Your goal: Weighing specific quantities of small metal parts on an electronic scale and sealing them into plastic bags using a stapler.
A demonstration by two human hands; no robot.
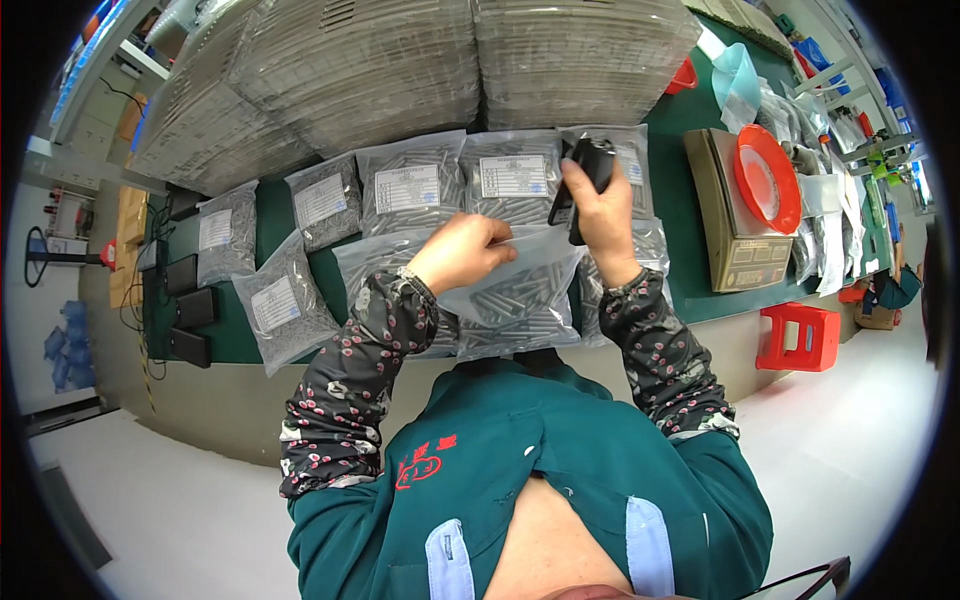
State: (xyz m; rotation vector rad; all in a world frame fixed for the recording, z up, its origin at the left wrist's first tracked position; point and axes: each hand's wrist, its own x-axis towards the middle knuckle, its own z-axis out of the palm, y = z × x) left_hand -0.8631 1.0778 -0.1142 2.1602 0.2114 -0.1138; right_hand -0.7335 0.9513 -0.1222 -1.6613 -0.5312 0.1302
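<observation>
My left hand (466, 252) is closed in a pinch on the upper edge of a clear plastic bag (520, 300) filled with short grey metal pins. Raised just right of that bag's top, my right hand (605, 215) grips a black stapler (590, 175). Behind the hands lie labelled bags of similar pins, one a bag (410, 185) near my left hand and another bag (512, 185) in the middle. Part of a further bag (645, 245) shows beneath my right wrist. Farther left are bags of smaller grey pieces, among them a tilted bag (285, 305) at the table edge.
Tall plastic-wrapped stacks (360, 70) stand along the back of the green table (690, 210). To the right, a weighing scale (735, 215) carries a red dish (768, 180). A red stool (798, 337) stands on the floor. Several black boxes (190, 310) line the left edge.
</observation>
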